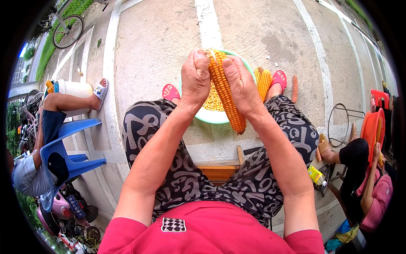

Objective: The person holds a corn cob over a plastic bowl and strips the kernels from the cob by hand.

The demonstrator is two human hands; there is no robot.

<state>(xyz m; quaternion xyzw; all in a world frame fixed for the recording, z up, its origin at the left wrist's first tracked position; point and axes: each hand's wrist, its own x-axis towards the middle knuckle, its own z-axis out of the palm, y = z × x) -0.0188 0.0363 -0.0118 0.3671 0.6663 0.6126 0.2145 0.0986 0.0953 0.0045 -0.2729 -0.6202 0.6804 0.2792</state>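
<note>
A long ear of yellow corn (225, 87) is held in both hands above a pale green basin (212, 118). My left hand (197, 76) grips its upper end, with the thumb by the tip. Along the ear's right side, my right hand (242, 84) is wrapped with its thumb pressed on the rows. The kernels look mostly in place on the visible side. Loose corn kernels (214, 101) lie in the basin below, partly hidden by the ear and hands. More ears of corn (263, 83) rest beside the basin's right rim, near my foot.
A bare corncob (295, 89) lies on the concrete at right. To the left, a person sits on a blue plastic chair (68, 139) by a white bucket (76, 90). At right, another person holds corn over a red basket (369, 133). A yellow-labelled bottle (317, 176) stands nearby.
</note>
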